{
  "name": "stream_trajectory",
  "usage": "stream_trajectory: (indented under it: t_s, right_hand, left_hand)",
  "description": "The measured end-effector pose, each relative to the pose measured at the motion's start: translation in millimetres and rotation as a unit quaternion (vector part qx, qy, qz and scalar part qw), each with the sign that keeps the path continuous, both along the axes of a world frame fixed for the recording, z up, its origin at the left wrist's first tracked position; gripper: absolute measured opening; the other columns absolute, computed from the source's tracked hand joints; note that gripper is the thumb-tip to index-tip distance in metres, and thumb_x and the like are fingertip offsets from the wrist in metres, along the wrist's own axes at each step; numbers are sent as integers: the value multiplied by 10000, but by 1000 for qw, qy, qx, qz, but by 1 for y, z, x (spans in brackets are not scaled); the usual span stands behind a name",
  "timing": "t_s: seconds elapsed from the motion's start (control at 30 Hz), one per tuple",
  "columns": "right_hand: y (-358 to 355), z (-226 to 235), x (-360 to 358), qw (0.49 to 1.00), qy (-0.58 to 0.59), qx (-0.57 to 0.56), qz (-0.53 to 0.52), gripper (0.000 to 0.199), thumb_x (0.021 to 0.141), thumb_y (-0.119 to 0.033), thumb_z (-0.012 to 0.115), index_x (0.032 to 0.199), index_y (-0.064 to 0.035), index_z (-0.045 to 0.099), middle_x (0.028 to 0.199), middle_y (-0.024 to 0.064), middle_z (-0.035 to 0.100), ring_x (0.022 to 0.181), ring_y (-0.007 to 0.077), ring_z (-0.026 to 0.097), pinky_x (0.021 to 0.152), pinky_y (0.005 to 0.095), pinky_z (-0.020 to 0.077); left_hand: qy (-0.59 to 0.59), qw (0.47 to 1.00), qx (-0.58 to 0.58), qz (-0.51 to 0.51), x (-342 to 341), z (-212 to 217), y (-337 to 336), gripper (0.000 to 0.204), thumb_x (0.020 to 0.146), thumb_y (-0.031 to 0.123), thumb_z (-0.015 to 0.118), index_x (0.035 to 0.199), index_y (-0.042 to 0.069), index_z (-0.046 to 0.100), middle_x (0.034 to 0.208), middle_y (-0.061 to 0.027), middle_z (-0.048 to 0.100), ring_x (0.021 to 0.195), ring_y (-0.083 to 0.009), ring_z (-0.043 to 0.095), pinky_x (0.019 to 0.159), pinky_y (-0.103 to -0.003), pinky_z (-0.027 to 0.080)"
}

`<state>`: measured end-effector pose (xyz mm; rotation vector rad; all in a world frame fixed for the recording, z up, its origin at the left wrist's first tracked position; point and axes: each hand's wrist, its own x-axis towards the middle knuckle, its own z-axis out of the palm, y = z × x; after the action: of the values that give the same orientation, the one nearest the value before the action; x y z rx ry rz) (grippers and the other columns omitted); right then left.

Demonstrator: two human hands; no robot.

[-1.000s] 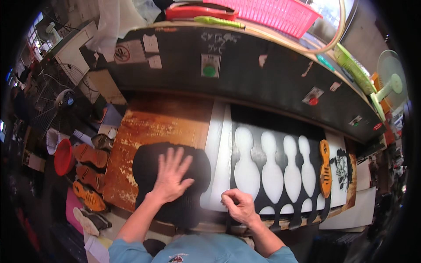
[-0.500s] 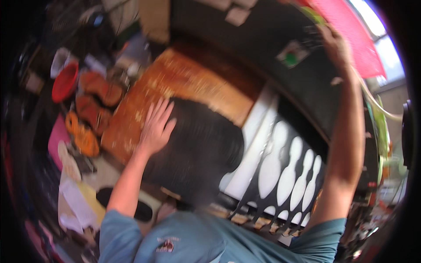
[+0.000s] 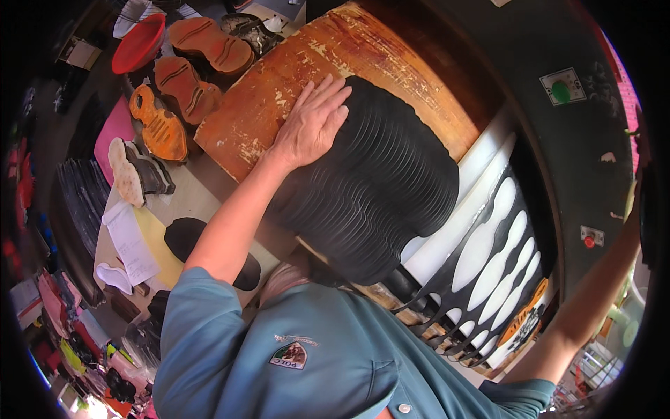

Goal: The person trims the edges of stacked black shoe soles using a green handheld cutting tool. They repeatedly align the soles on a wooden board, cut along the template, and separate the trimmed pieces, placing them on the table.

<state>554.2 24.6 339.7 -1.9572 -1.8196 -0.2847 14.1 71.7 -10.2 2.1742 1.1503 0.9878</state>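
My left hand (image 3: 312,126) lies with fingers stretched out along the left edge of a fanned stack of black sole-shaped sheets (image 3: 391,174). Under the fingertips and the stack is a worn orange-brown wooden board (image 3: 258,112). My right forearm (image 3: 593,297) reaches out to the right, and its hand is lost in the dark rim of the picture. To the right of the stack, a black sheet (image 3: 481,237) has several sole-shaped cut-outs showing white.
Left of the board are orange-brown sole-shaped blocks (image 3: 209,43), an orange cutting die (image 3: 160,126), a red bowl (image 3: 139,43) and papers (image 3: 129,241). A dark machine panel (image 3: 530,42) with a green button (image 3: 560,91) and a red button (image 3: 590,241) stands at the right.
The view has swung, so the board and stack sit higher and further right. My right hand, earlier raised by the pink sheet, has gone out of sight. My left hand stays at the stack.
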Motion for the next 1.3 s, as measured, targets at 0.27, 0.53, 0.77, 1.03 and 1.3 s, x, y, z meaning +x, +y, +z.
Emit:
stream_trajectory:
  t_s: [0.27,0.53,0.77,1.03,1.3]
  right_hand:
    - [-164,-167,-168,929,200,-291,107,234,884,-47,835,1091,2,737,992,137,757,918,230,741,785,348,565]
    - [-205,-210,-201,986,29,-149,63,313,753,-75,880,877,-58,593,746,142,634,717,374,652,691,474,517]
    - [-198,-217,-202,986,37,-154,53,267,804,-79,836,873,-58,580,759,142,663,712,366,684,639,472,536]
    - [-204,-218,-189,984,42,-172,-25,220,863,-176,834,897,-67,646,787,163,719,720,374,729,655,474,579]
    - [-206,-227,-191,977,47,-208,14,206,849,-131,810,905,-67,622,798,158,717,746,392,716,680,490,561]
  left_hand:
    - [-65,993,-76,-64,-11,3,-2,586,1176,411,340,1524,-4,566,1646,-168,494,1591,-322,359,1337,-481,149]
    - [6,996,-51,-71,-21,6,-20,527,1164,333,395,1548,6,548,1668,-191,455,1605,-374,313,1323,-509,168]
    - [55,996,-15,-64,-17,2,-19,527,1155,337,431,1576,33,521,1700,-200,395,1616,-408,269,1316,-524,185]
    - [65,998,0,-26,-14,-3,-12,541,1143,347,462,1594,51,495,1697,-213,389,1609,-424,271,1311,-544,185]
    - [87,995,-11,-37,-14,1,-9,553,1145,389,450,1591,67,508,1706,-212,374,1609,-435,262,1316,-552,161]
